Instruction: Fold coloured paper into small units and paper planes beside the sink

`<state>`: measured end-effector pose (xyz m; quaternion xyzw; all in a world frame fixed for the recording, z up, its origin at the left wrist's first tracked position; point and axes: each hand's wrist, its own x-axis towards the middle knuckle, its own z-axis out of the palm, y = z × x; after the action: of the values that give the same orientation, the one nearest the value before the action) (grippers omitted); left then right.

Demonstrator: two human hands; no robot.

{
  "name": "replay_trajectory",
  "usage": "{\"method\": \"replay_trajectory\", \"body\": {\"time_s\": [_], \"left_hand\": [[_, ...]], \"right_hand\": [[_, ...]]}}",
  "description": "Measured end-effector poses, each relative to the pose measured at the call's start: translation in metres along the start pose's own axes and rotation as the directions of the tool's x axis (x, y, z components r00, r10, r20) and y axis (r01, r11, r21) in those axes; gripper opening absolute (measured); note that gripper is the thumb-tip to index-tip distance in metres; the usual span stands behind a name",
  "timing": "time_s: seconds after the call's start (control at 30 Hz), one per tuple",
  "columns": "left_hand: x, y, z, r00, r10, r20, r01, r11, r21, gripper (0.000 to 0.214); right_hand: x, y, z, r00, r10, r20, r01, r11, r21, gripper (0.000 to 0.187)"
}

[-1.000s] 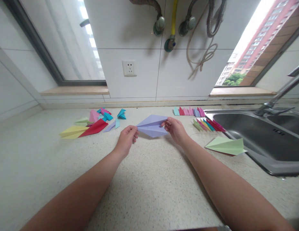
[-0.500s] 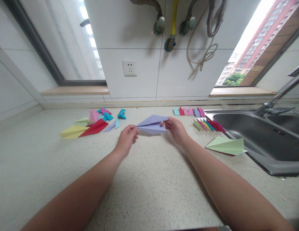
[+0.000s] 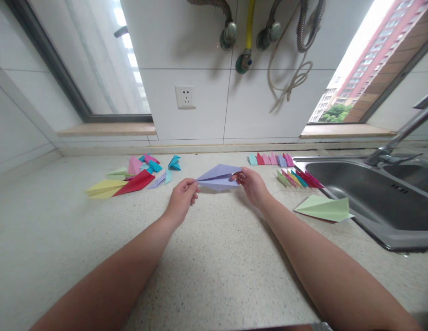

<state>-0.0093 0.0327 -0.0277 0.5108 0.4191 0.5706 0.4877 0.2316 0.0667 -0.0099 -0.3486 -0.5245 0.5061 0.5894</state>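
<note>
Between my two hands is a lavender paper airplane [image 3: 217, 177], held just above the speckled counter [image 3: 214, 248]. Its pointed nose faces left, pinched by the thumb and fingers of my left hand [image 3: 182, 196]. My right hand [image 3: 252, 185] grips the wide tail end on the right, with some fingertips hidden behind the paper. On the right, closest to my right forearm, lies a pale green paper airplane [image 3: 322, 208] with other paper edges showing beneath it.
At the left lie a yellow paper airplane [image 3: 105, 188], a red one [image 3: 138, 181] and several small folded papers [image 3: 152, 165]. Two rows of small folded papers, a back row [image 3: 271, 159] and a front row [image 3: 299, 179], stand beside the steel sink [image 3: 358, 197]. A faucet [image 3: 389, 149] rises behind it.
</note>
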Motion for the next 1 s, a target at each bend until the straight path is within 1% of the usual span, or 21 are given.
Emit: {"method": "replay_trajectory", "body": {"time_s": [0.17,0.57,0.8,1.0], "left_hand": [[0.0002,-0.0001,0.0006,1.000,0.007,0.000,-0.007,1.000,-0.004,0.025],[0.0003,-0.0004,0.0005,1.000,0.017,0.006,-0.018,1.000,0.012,0.024],[0.0003,-0.0010,0.0013,0.999,0.021,-0.028,-0.021,1.000,0.006,0.025],[0.0000,-0.0016,0.0006,0.999,0.038,-0.020,-0.037,0.999,0.021,0.023]], "right_hand": [[0.0011,0.0014,-0.0008,1.000,-0.006,0.022,0.006,1.000,0.012,0.029],[0.0018,0.0045,-0.0023,1.000,-0.013,0.012,0.013,1.000,0.004,0.030],[0.0019,0.0031,-0.0018,1.000,-0.002,-0.019,0.002,1.000,-0.007,0.030],[0.0014,0.0015,-0.0003,0.999,-0.006,-0.038,0.006,1.000,-0.016,0.029]]}}
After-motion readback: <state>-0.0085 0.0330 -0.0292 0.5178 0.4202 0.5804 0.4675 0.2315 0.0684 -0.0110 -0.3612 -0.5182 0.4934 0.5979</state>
